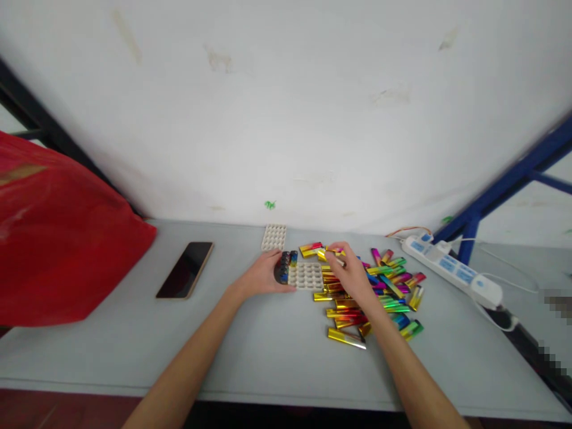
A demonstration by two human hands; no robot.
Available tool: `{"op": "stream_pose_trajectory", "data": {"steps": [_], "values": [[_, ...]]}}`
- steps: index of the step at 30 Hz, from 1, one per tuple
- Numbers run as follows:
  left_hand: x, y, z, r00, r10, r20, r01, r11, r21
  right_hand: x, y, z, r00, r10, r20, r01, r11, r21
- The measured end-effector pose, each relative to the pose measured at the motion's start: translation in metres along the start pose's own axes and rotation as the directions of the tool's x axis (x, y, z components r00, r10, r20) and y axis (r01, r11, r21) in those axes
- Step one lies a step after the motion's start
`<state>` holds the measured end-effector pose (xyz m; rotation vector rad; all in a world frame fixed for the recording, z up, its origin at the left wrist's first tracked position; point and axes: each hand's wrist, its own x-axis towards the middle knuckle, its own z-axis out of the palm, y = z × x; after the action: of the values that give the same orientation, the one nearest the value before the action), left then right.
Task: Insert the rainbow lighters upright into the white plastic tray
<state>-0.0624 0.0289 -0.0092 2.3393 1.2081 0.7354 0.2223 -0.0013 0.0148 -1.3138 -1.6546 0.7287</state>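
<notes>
My left hand (pixel 263 274) is closed round the left end of a pale tray with rows of round cells (pixel 307 276). Several dark-topped pieces (pixel 285 266) stand in the tray's left part, beside my fingers. My right hand (pixel 351 271) is over the left part of a pile of shiny coloured tubes (pixel 391 285), its fingers pinched together on a small tube, whose end shows by the fingertips. The tubes are gold, red, green, blue and purple, lying in loose rows to the right of the tray.
A second pale tray (pixel 274 237) lies near the wall. At the left are a phone (pixel 185 270) and a large red bag (pixel 67 238). A white power strip (pixel 451 271) with cables lies at the right, by a blue metal frame (pixel 513 176).
</notes>
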Motion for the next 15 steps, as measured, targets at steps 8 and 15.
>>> {"op": "stream_pose_trajectory", "data": {"steps": [8, 15], "values": [[0.001, 0.001, -0.003, 1.000, 0.022, 0.007, -0.021, 1.000, -0.018, 0.002, 0.000, 0.013, 0.999, -0.018, 0.027, 0.013, 0.987, 0.162], [0.001, 0.000, -0.002, 0.999, 0.033, 0.002, -0.032, 0.999, -0.012, -0.006, -0.014, 0.029, 0.948, 0.180, 0.263, -0.288, 0.838, 0.464]]}}
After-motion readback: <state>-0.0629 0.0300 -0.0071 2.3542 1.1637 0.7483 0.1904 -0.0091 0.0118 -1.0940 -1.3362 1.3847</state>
